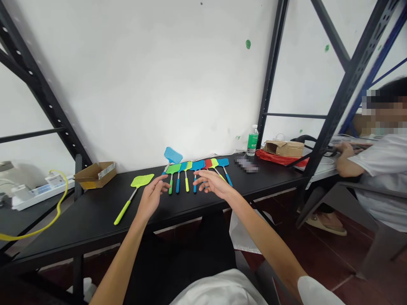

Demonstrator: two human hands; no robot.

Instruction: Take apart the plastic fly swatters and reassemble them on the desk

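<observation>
A row of several small fly swatters in green, blue, yellow and red lies on the black table near the wall. A longer yellow-green swatter lies apart to the left, and a light blue one leans up behind the row. My left hand hovers open, fingers spread, just left of the row's handles. My right hand is open too, fingers stretched over the handles of the middle swatters. Neither hand holds anything.
An open cardboard box sits at the back left. A water bottle, a brown carton and red cloth lie to the right. Black shelf posts flank the table. Another person sits at the right.
</observation>
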